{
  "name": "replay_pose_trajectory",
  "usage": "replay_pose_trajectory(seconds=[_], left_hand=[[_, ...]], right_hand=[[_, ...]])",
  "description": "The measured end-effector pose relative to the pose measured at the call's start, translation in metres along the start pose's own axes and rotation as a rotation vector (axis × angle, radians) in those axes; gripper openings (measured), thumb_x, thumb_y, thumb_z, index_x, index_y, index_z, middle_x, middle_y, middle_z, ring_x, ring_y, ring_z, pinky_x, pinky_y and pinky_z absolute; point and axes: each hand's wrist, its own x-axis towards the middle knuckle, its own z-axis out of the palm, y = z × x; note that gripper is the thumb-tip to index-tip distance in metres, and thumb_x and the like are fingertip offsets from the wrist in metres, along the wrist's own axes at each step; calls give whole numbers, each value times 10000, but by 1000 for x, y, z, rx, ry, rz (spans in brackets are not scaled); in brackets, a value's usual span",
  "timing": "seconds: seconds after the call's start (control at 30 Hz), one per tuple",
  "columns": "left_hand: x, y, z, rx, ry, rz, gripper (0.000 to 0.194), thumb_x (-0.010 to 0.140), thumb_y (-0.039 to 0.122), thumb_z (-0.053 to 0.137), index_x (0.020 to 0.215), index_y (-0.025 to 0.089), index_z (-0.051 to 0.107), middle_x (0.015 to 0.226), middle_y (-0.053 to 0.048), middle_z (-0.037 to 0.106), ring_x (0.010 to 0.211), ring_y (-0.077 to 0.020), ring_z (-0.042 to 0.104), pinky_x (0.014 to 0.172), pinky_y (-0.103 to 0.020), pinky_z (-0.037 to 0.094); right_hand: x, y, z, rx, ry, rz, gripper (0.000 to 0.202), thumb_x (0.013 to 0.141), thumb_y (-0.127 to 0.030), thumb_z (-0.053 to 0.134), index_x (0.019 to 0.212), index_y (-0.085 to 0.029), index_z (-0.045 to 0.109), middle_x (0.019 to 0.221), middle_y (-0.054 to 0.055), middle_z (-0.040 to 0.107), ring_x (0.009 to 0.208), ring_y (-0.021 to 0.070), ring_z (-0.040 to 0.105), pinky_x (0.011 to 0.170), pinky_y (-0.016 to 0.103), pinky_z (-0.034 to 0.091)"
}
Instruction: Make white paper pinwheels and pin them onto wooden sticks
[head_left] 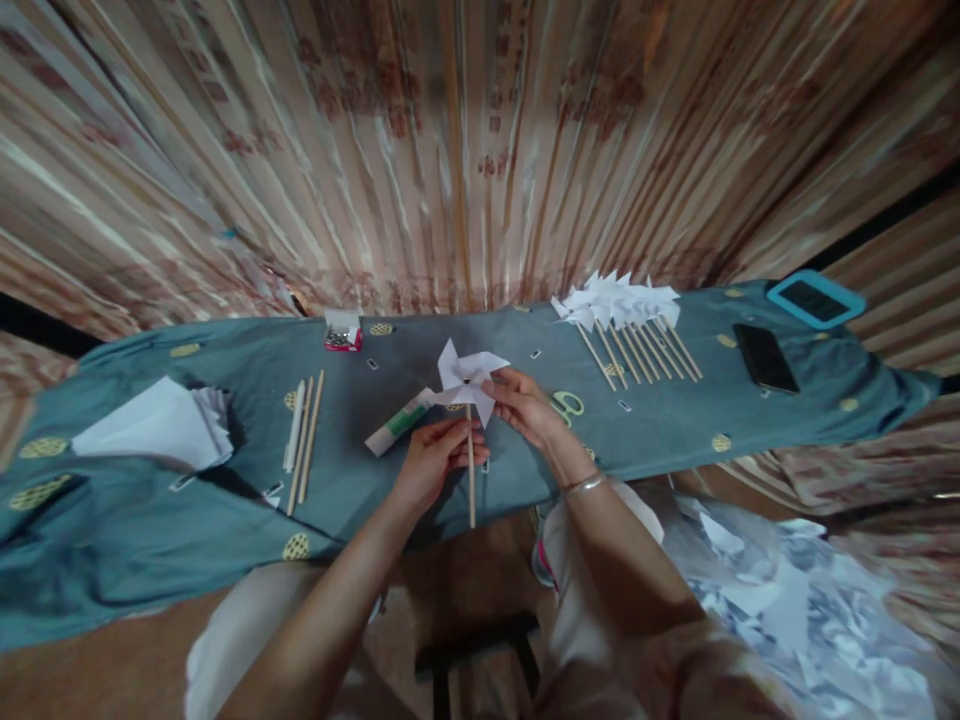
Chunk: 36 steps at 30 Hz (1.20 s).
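A white paper pinwheel (459, 377) on a wooden stick (472, 490) is held upright over the middle of the cloth-covered table. My left hand (439, 455) has its fingers closed round the stick below the paper. At the pinwheel's right side, my right hand (523, 403) pinches the edge of a paper blade. A glue stick (400, 422) with a green and white label lies just left of the pinwheel. Green-handled scissors (568, 404) rest to the right of my right hand, partly hidden.
Folded white paper (154, 425) and loose sticks (310, 440) lie left; a small red box (343, 338) stands behind. Several pinwheels (622, 303), a phone (765, 357) and a blue-framed device (816, 299) lie right. A bag of paper scraps (802, 610) is below the table (675, 420).
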Motion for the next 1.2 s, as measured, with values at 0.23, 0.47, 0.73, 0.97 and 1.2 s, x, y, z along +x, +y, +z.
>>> replay_pose_trajectory(seconds=[0.23,0.47,0.73,0.97,1.2], left_hand=[[7,0,1,2,-17,-10,210,689,260,832,792,96,750,660,-55,718,542,-157,687,551,-243,578],[7,-5,1,-1,-19,-41,194,724,226,808,847,88,751,718,-76,746,605,-166,715,630,-264,598],[5,-10,-1,39,-14,-37,363,600,298,897,860,85,758,719,-83,756,613,-170,722,632,-256,600],[6,-4,-2,37,29,6,364,575,282,903,849,92,757,697,-74,753,601,-169,719,622,-255,599],[12,-1,-8,11,48,67,342,584,279,890,837,92,756,704,-74,751,615,-174,723,627,-259,599]], right_hand=[[9,-1,-1,34,12,28,461,549,-378,886,917,-196,676,844,-26,722,718,117,647,644,209,518],[17,8,3,139,80,2,390,454,-320,933,725,-170,696,714,-34,727,615,105,631,614,221,514],[26,7,-11,154,129,-46,387,468,-336,939,716,-175,689,663,-44,716,602,102,637,615,215,519],[21,2,-14,126,76,-36,422,532,-374,920,861,-194,728,765,-38,731,629,85,639,581,184,523],[19,0,-17,169,86,-5,446,576,-380,907,930,-190,712,677,-38,717,575,75,657,515,146,522]])
